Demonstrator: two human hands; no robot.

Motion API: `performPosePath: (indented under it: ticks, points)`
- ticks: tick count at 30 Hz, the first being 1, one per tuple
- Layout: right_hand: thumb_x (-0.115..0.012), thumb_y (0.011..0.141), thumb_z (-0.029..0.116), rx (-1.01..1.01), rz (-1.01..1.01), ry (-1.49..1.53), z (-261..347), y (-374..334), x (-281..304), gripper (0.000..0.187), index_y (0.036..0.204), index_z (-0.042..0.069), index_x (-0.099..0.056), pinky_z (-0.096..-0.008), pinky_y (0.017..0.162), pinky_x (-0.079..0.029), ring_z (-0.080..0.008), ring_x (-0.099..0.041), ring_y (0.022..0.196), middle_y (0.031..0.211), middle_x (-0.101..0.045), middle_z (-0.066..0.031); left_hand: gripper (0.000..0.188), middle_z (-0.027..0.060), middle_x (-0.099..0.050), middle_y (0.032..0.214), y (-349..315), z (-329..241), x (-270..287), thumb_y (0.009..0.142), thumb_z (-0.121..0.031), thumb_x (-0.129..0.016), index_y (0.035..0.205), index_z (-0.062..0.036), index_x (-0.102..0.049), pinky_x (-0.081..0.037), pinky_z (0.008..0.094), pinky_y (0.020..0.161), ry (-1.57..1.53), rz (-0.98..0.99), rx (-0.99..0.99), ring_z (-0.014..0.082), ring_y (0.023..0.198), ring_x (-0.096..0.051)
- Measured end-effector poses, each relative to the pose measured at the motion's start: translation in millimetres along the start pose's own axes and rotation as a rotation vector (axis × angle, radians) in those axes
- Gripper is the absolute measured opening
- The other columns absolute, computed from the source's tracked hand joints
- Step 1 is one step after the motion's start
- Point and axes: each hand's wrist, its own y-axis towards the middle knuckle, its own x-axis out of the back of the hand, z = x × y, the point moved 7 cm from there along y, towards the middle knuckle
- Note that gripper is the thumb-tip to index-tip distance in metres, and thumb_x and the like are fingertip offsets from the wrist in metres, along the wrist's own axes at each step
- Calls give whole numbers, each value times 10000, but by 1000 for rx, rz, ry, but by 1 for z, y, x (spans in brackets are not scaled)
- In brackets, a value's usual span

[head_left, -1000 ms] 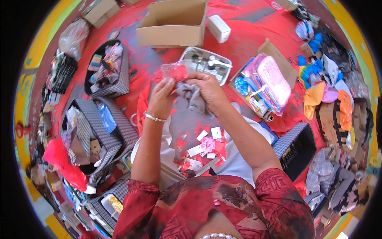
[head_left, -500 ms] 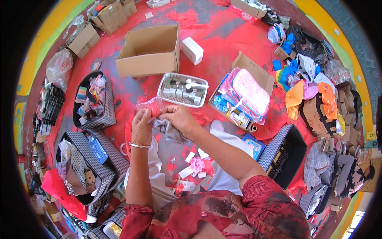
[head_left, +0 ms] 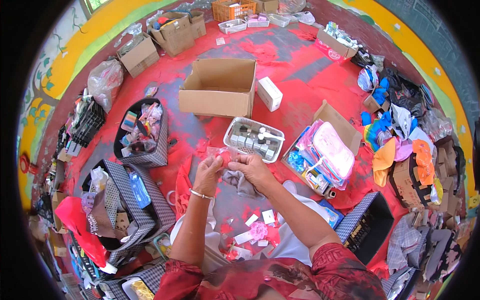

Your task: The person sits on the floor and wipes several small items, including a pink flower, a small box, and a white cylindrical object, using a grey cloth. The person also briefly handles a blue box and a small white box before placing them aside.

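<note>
A small clear plastic bag (head_left: 223, 153), with red showing in or through it, is pinched between both hands. My left hand (head_left: 208, 174) wears a silver bangle at the wrist and grips the bag's left side. Curled fingers of my right hand (head_left: 254, 171) press on its other side. Just below the right hand is a grey cloth (head_left: 241, 185); whether that hand also holds it I cannot tell. Beyond the hands stands a white plastic basket (head_left: 231, 142) holding small grey-white blocks and a white-handled item.
An open cardboard box (head_left: 215, 102) and a white carton (head_left: 270, 94) stand farther off. At right is a box of pink pouches (head_left: 334, 150). Checked fabric bins (head_left: 155, 159) line the left; a black-lined bin (head_left: 370, 225) lies at right. A pink flower (head_left: 258, 231) lies between my legs.
The view has tilted up and shifted left, so more of the far wall shows. Both hands keep hold of the plastic bag, with the fingers slightly closer together.
</note>
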Motion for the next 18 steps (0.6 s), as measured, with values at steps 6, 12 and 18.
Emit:
performPosePath:
  ticks: [6,12,18]
  points:
    - [-616,776,116,37,43,-30,2,-2,-2,132,827,-6,-615,-213,535,-436,-63,-536,611,734,-604,-20,139,-22,-540,758,-3,-1,-3,838,-213,-562,827,-76,-538,-378,210,586,8,-8,-38,62,659,-492]
    - [-608,778,78,58,-63,157,0,5,6,120,857,-13,-609,-226,530,-495,-105,-578,593,737,-606,-46,160,-17,-579,820,-4,-1,-6,828,-220,-578,912,-84,-563,-418,207,649,-37,-74,23,80,703,-536]
    - [-603,783,73,109,-51,143,2,6,8,94,820,-13,-609,-228,545,-504,-115,-591,607,722,-611,-61,112,-28,-588,798,-5,2,1,820,-174,-590,881,-80,-585,-439,211,640,62,-119,36,63,684,-538]
